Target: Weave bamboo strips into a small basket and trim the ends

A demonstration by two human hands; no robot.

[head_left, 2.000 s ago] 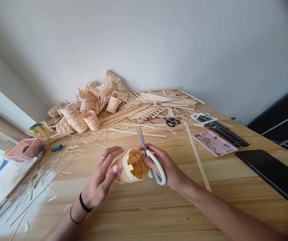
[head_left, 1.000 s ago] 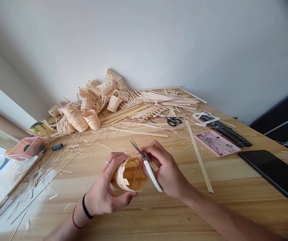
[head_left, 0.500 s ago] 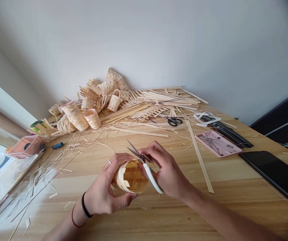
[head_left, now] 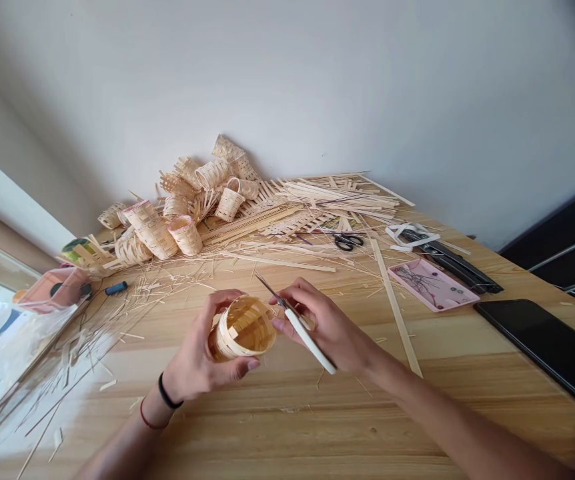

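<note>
A small round basket woven from pale wooden strips is gripped in my left hand, tilted so its open mouth faces right and toward me. My fingers curl behind its far side and the thumb presses below the rim. My right hand holds white-handled scissors just right of the rim. Their blades point up and to the left, looking nearly closed. The thumb and fingertips of my right hand come close to the basket's edge; whether they pinch a strip there I cannot make out.
Woven baskets and strips are piled along the wall. Black scissors, a pink tray of pins, a black stapler and a phone lie right. A pink box stands left, among scattered offcuts.
My left hand has moved the basket slightly left and up, turning its mouth more upward. The scissors have come away from the rim, and their blades have drawn together.
</note>
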